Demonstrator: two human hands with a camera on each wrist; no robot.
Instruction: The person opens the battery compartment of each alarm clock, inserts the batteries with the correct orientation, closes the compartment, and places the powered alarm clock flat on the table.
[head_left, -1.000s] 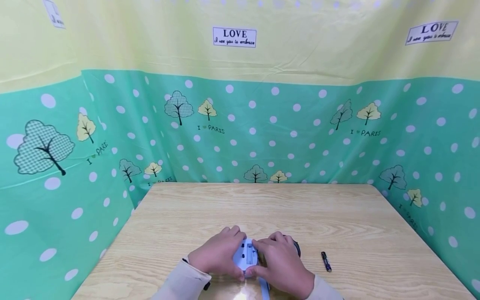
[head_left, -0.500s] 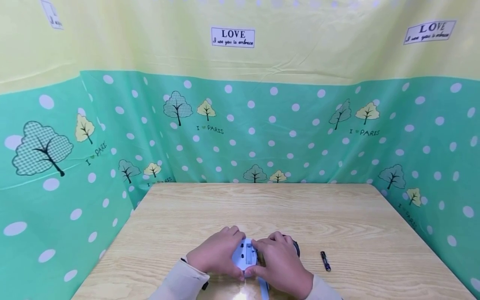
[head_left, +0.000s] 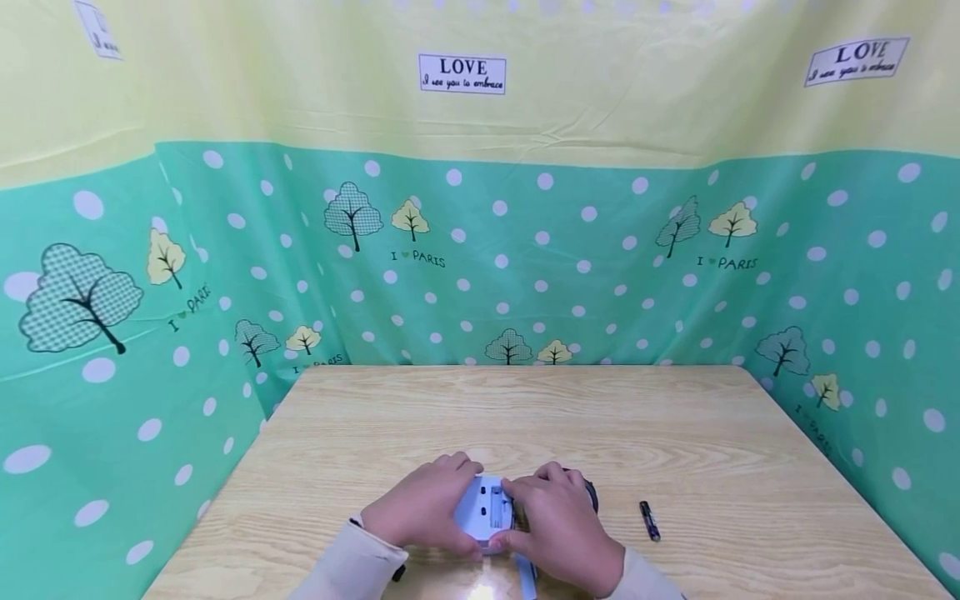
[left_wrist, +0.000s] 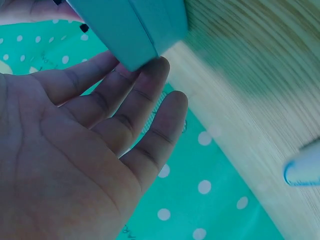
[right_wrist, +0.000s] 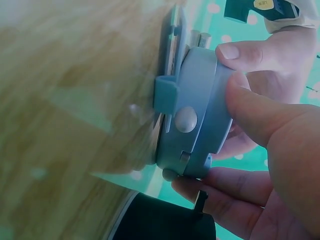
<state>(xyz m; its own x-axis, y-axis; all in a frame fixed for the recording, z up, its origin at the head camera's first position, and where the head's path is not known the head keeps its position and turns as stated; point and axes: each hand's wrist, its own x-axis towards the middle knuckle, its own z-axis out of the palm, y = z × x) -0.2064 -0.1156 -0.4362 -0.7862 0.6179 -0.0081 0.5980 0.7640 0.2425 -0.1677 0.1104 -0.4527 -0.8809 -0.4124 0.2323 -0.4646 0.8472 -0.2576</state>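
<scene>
A light-blue alarm clock (head_left: 480, 521) lies with its back up at the table's near middle, showing two black knobs and an uncovered battery slot (head_left: 497, 507). My left hand (head_left: 423, 504) holds its left side, thumb at the near edge and fingers at the far edge; in the left wrist view the fingertips (left_wrist: 155, 70) meet a corner of the case. From the right, my right hand (head_left: 566, 525) grips the case with thumb and fingers. A rounded button (right_wrist: 186, 119) shows on the clock's side in the right wrist view.
A dark battery (head_left: 649, 521) lies on the table (head_left: 720, 450) to the right. Beside the right hand is a black round object (right_wrist: 160, 220), mostly hidden in the head view. A light-blue strip (head_left: 526, 577) lies near the front. Patterned curtain (head_left: 502, 233) surrounds the table.
My left hand has slid slightly left along the clock, uncovering more of its back. The right hand and the clock have stayed nearly in place.
</scene>
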